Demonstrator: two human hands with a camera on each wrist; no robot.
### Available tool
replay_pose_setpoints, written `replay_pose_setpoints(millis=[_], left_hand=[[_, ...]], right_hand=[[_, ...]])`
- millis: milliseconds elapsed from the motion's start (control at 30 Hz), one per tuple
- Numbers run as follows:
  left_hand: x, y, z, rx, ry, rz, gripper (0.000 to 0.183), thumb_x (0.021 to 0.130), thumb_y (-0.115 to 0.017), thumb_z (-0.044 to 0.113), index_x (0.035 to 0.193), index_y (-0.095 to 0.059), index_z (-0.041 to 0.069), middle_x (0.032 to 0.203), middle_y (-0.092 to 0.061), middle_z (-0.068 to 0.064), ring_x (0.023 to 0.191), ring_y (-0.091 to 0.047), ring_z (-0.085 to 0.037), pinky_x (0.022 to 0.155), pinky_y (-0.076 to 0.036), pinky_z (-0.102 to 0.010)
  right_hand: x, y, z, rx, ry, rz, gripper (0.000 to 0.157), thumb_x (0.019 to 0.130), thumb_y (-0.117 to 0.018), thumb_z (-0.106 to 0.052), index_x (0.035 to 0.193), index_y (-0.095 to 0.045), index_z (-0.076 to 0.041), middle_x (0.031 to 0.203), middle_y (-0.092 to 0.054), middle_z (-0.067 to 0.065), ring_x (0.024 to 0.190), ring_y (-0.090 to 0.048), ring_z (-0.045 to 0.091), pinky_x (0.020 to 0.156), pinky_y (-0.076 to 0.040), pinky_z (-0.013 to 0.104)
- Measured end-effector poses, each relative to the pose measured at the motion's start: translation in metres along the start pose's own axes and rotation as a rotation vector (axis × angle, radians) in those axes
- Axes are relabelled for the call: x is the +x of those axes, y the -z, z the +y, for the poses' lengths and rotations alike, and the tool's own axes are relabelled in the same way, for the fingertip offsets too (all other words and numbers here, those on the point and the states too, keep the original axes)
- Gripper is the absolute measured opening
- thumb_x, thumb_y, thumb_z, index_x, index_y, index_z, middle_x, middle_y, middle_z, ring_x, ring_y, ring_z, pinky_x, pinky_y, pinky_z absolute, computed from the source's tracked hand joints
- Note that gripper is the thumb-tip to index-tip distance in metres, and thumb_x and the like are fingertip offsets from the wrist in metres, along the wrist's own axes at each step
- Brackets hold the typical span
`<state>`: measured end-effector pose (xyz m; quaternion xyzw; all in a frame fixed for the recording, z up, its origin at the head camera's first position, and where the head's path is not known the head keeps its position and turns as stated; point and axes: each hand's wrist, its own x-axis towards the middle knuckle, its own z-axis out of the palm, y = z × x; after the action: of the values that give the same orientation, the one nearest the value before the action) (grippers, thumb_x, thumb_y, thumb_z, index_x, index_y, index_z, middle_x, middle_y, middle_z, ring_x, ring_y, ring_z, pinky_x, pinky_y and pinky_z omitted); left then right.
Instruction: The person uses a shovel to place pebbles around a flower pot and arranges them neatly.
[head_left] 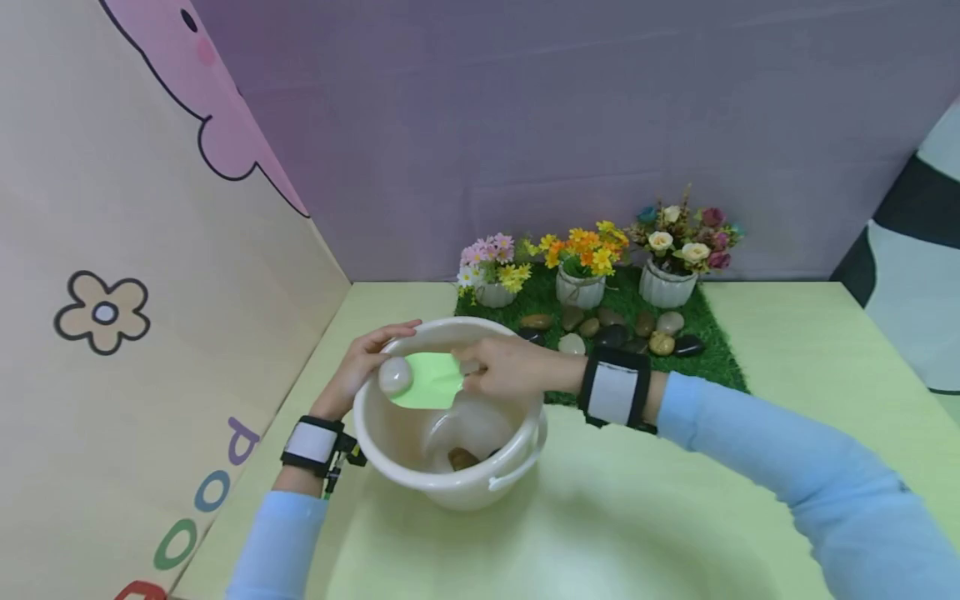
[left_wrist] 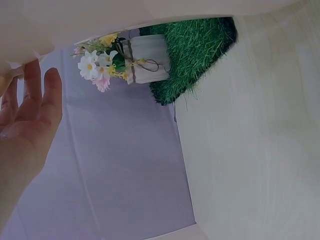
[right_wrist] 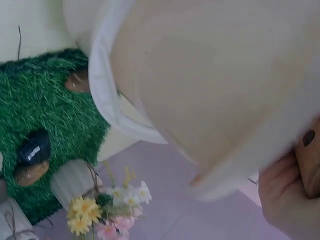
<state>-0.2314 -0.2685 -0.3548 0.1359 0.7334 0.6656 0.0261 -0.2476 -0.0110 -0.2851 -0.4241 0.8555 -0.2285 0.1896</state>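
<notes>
A white bucket (head_left: 442,481) stands on the table, tilted slightly. My left hand (head_left: 356,367) grips its rim at the left; in the left wrist view the fingers (left_wrist: 34,95) bend over the edge. Over the bucket's mouth, my right hand (head_left: 517,367) holds a light green shovel (head_left: 431,392). A pale rounded stone (head_left: 395,375) rests at the blade's left end. Inside the bucket lies a brown stone (head_left: 462,458), with a dark one partly seen beside it. In the right wrist view, a brown wooden-looking piece (right_wrist: 311,160) with a dark hole shows against the hand.
Behind the bucket is a green artificial turf mat (head_left: 716,342). Several stones (head_left: 612,336) lie on it, before three white flower pots (head_left: 581,292). The bucket's white carry handle (head_left: 521,475) hangs at its right. A printed panel (head_left: 225,292) borders the table's left side.
</notes>
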Motion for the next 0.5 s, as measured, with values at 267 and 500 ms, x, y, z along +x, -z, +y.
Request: replay_pose_setpoints(millis=[267,500], left_hand=[[0.003,0.001,-0.002,-0.030,0.012,-0.006,0.046,0.077,-0.045,-0.007,0.120,-0.057,0.006,0.142,-0.041,-0.006,0.123,-0.044,-0.015,0.088,-0.048,-0.027],[0.003,0.003,-0.003,-0.017,-0.007,-0.016,0.050,0.075,-0.044,-0.009,0.121,-0.056,0.005,0.142,-0.041,-0.008,0.120,-0.047,-0.014,0.086,-0.049,-0.027]], right_hand=[[-0.019,0.029,0.010,0.089,-0.084,-0.045,0.055,0.091,-0.051,-0.023,0.140,-0.034,-0.009,0.113,-0.063,0.014,0.046,-0.043,0.009,0.048,-0.036,0.022],[-0.037,0.046,0.026,0.141,-0.128,-0.064,0.054,0.092,-0.048,-0.024,0.142,-0.031,-0.012,0.054,-0.049,0.001,0.037,-0.031,0.011,0.042,-0.030,0.023]])
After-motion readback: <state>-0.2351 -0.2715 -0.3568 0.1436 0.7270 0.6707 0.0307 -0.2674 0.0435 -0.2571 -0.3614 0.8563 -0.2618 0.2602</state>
